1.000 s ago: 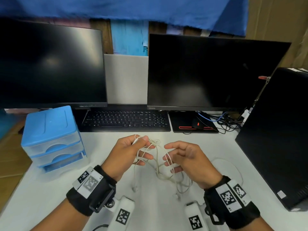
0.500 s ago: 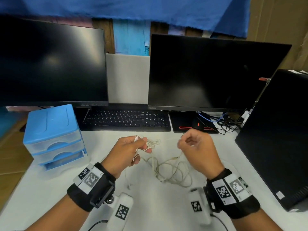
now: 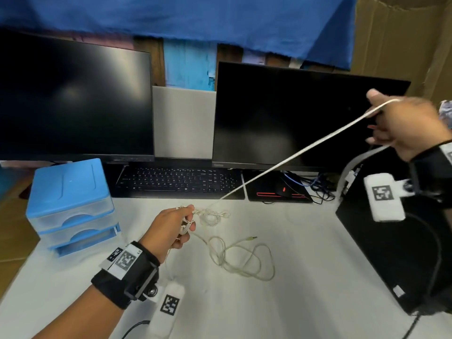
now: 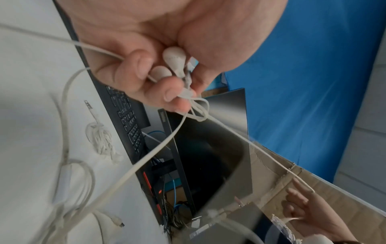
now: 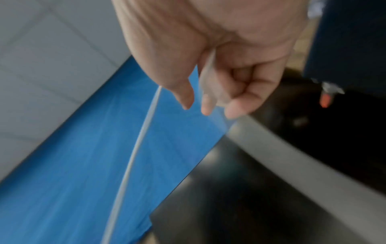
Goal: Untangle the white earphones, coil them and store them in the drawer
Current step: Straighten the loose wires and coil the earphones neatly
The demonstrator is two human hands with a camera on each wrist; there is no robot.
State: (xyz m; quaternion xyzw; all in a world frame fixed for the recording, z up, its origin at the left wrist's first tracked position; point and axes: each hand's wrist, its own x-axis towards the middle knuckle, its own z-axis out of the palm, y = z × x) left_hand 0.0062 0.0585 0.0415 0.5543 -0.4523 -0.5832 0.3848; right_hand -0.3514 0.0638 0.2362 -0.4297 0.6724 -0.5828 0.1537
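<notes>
Your right hand (image 3: 406, 126) has moved up and right, gripping the earphones' cord (image 3: 293, 157) taut; your left hand (image 3: 168, 231) still pinches the earbuds (image 4: 173, 64). The monitor (image 3: 305, 118) logo is unreadable.

- My left hand (image 3: 171, 228) is low on the table (image 3: 305, 302), my right hand (image 3: 406, 123) raised far right.
- The drawer unit (image 3: 71, 204) stands left of the keyboard (image 3: 178, 182).

We wear a black wrist strap (image 3: 127, 275) with white square-code tags on each bare forearm; at six o'clock below each hangs a white camera block (image 3: 167, 305) bearing another code, with a black cable trailing from it.
</notes>
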